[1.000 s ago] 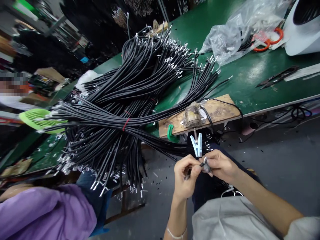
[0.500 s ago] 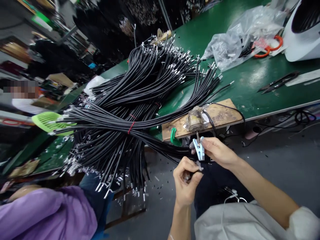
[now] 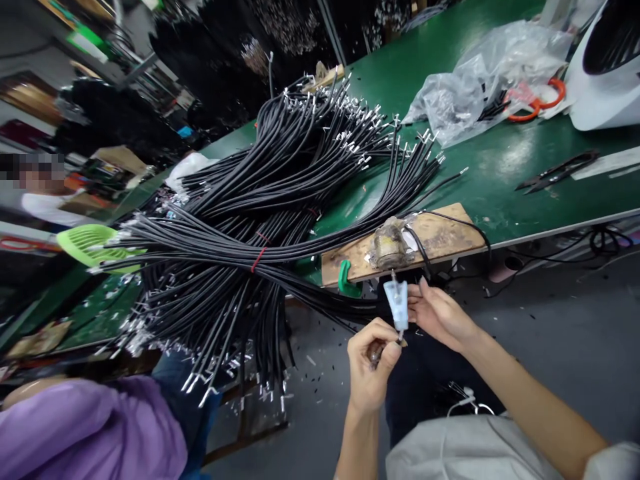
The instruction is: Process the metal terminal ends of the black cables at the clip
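My left hand (image 3: 370,363) is closed around a thin dark wire end with a small metal terminal, held just under a pale blue clip (image 3: 397,304). The clip hangs from a taped metal fixture (image 3: 389,244) mounted on a wooden board (image 3: 440,233) at the bench edge. My right hand (image 3: 440,313) pinches the right side of the blue clip with thumb and fingers. A large pile of black cables with metal terminals (image 3: 260,220) lies to the left, one bundle tied with a red band (image 3: 257,257).
On the green bench (image 3: 480,153) lie black snips (image 3: 557,170), a crumpled plastic bag (image 3: 475,73), orange-handled scissors (image 3: 537,90) and a white appliance (image 3: 607,67). A person in a purple sleeve (image 3: 85,430) sits at lower left. A green basket (image 3: 87,243) stands at left.
My right hand left my left hand, rose to the blue clip and now pinches it. My left hand stayed low, holding the wire end under the clip.
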Available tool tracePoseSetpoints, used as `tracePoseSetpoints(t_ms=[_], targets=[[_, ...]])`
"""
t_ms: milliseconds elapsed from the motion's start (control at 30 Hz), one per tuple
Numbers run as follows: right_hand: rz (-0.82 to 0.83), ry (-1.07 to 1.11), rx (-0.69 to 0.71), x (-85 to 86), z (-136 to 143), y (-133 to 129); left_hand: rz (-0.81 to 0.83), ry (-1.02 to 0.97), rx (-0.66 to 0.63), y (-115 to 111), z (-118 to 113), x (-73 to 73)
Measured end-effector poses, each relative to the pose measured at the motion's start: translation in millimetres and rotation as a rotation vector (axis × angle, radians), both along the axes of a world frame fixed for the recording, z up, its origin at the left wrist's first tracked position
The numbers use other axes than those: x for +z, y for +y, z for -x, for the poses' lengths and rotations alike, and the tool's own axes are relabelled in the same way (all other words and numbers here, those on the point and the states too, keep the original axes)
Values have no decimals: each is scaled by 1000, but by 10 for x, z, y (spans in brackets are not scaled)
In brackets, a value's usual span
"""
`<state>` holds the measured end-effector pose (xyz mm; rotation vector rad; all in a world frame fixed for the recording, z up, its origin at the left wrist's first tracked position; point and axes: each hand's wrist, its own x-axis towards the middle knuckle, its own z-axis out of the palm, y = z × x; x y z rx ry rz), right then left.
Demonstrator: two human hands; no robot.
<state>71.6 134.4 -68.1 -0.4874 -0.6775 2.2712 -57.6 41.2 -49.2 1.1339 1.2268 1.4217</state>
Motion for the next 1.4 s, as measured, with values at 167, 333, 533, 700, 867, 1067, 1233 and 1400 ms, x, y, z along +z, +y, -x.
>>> tracePoseSetpoints(t_ms=[167, 333, 533, 700, 867, 1067, 1233, 1400], targets=[[-265, -361, -154, -104, -296, -123, -20, -62, -66, -44, 45, -1], [-929, -724, -455, 130, -360, -321, 295, -16, -48, 20, -51, 36], [-1172, -731, -354, 293, -196, -357, 435, 85, -6, -12, -68, 69], [-1203, -786, -605, 155, -97, -405, 309, 241, 71, -114, -91, 113], [-943, -686, -804, 31, 41, -573, 224, 320, 190, -110, -233, 89], [-157, -204, -392, -7, 85, -505, 260, 253, 186, -108, -234, 25], [30, -108, -173, 4, -6, -411, 289, 259, 52, -105, -154, 80], [-473, -287, -222, 28, -132, -382, 458, 95, -28, -63, -120, 163]])
